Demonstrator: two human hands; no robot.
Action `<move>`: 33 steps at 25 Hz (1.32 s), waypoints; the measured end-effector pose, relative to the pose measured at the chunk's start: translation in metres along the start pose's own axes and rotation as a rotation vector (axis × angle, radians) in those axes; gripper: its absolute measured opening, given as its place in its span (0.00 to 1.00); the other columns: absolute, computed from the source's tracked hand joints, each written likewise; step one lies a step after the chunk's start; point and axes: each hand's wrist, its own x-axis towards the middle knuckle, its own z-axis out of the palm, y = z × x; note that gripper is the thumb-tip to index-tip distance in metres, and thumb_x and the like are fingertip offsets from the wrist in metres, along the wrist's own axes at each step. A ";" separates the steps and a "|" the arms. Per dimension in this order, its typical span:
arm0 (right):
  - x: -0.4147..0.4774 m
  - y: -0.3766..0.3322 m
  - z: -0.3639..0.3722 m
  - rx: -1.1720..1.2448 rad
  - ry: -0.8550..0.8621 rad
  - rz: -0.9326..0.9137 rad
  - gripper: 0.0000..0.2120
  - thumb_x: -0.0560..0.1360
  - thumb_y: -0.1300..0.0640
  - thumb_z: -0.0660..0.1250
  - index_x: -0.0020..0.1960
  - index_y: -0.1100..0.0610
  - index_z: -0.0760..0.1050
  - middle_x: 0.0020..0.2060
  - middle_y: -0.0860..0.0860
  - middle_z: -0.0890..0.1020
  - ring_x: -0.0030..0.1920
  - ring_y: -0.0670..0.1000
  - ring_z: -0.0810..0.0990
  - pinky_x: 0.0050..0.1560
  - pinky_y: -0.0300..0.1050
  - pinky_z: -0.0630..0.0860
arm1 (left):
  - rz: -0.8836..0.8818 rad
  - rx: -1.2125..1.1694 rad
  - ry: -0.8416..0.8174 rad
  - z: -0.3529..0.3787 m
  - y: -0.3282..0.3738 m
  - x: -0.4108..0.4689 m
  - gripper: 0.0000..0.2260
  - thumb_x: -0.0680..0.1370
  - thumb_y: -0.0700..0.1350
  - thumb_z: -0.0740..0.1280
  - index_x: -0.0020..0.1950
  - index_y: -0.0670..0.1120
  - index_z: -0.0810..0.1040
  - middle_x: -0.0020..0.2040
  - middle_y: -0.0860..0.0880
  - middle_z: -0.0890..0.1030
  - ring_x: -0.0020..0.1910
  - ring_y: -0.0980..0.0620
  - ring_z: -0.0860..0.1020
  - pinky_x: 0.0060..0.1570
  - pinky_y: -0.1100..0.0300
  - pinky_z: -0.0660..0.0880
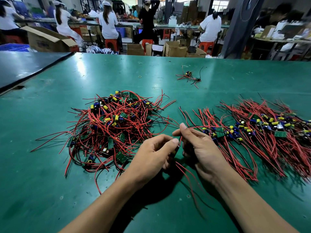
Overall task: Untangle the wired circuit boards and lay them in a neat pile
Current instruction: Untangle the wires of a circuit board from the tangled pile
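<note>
Head view: one wired board held btwn both hands, mid-table toward the front edge.

Fingers curled, the left hand [151, 153] pinches a small board [175, 150]; the right hand [200, 148] pinches its red wire [180, 139] just above, thumb to forefinger. The board is mostly hidden, so prob. a single unit. Its leads trail toward the front edge of the table [50, 190]. The tangled heap [114, 125] lies left of the hands. The neat pile [260, 130] lies right, nearer the right hand, w/ wires fanned far-to-near. The board should prob. go rightward, leads matching that fan.
</note>
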 end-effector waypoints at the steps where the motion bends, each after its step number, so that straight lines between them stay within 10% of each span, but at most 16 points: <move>1: -0.001 0.000 0.000 0.001 -0.017 0.004 0.20 0.65 0.39 0.75 0.41 0.56 0.85 0.27 0.53 0.69 0.24 0.46 0.66 0.25 0.36 0.65 | 0.017 0.019 -0.003 0.001 0.001 0.000 0.09 0.80 0.44 0.66 0.42 0.44 0.79 0.30 0.48 0.77 0.27 0.53 0.73 0.29 0.61 0.72; 5: -0.004 0.001 0.004 0.106 -0.099 0.098 0.18 0.64 0.43 0.79 0.43 0.56 0.84 0.36 0.60 0.82 0.34 0.55 0.79 0.41 0.53 0.79 | 0.011 -0.083 -0.009 0.006 0.002 0.000 0.05 0.79 0.40 0.67 0.46 0.41 0.81 0.38 0.45 0.84 0.36 0.52 0.80 0.36 0.59 0.76; 11: 0.000 -0.006 -0.006 0.044 0.021 -0.021 0.16 0.62 0.44 0.78 0.39 0.56 0.84 0.24 0.49 0.64 0.26 0.47 0.59 0.33 0.47 0.54 | -0.142 -0.341 -0.030 0.002 0.001 0.002 0.06 0.78 0.37 0.66 0.41 0.41 0.80 0.39 0.39 0.83 0.36 0.42 0.83 0.37 0.56 0.80; 17: -0.004 -0.012 -0.018 0.004 -0.223 -0.028 0.09 0.66 0.57 0.76 0.46 0.58 0.86 0.32 0.52 0.79 0.29 0.46 0.72 0.31 0.33 0.71 | -0.238 -0.472 -0.030 -0.004 0.000 0.006 0.07 0.75 0.43 0.66 0.40 0.42 0.81 0.29 0.46 0.74 0.25 0.50 0.73 0.28 0.61 0.71; 33: 0.002 -0.012 -0.014 -0.048 -0.122 0.222 0.18 0.61 0.40 0.79 0.30 0.53 0.78 0.24 0.49 0.70 0.26 0.47 0.66 0.26 0.36 0.59 | -0.191 -0.316 -0.187 0.001 0.001 -0.002 0.08 0.75 0.44 0.69 0.38 0.44 0.82 0.30 0.44 0.77 0.27 0.49 0.74 0.31 0.60 0.73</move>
